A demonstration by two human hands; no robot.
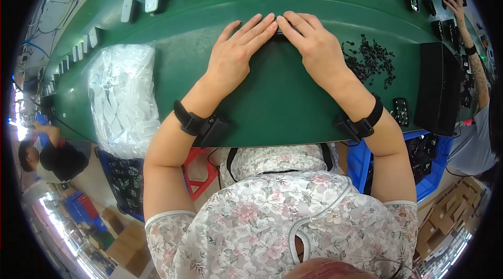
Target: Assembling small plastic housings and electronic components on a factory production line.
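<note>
left hand (230,59) and right hand (314,43) flat on green desk (272,106), fingers (257,27) extended, held close together, fingertips meeting over small dark part (281,34) mid-desk, mostly hidden, black screws (372,59) just right, bag of white parts (126,95) left

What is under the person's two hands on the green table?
Only a sliver of a small dark part shows between the fingertips of the left hand and right hand; the rest is covered.
</note>
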